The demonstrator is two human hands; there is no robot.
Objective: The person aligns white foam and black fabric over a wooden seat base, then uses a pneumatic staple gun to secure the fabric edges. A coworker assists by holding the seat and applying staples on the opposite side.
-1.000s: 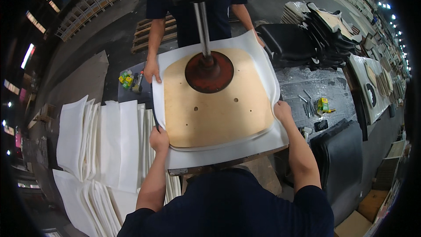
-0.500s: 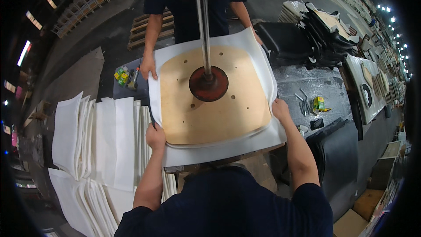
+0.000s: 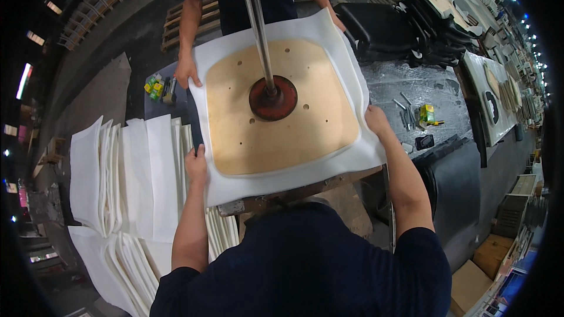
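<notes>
A tan plywood seat board (image 3: 282, 135) with several drilled holes lies on a larger white foam sheet (image 3: 346, 161) on the workbench. A round red press pad (image 3: 273, 98) on a steel rod (image 3: 254, 12) bears down on the board's middle. My left hand (image 3: 197, 164) grips the foam's left edge. My right hand (image 3: 377, 122) grips its right edge. Across the bench, another person's hand (image 3: 187, 71) rests on the foam's far left corner; their other hand at the far right corner is mostly hidden.
Stacks of white foam sheets (image 3: 123, 170) lie to my left. Black seat covers (image 3: 423, 12) are piled at the far right. Small tools and a yellow-green box (image 3: 426, 113) lie on the grey bench to the right; similar small items (image 3: 154, 87) sit at the left.
The press pad has come down onto the board. The foam edges curl up around the board, and my hands stay on both sides.
</notes>
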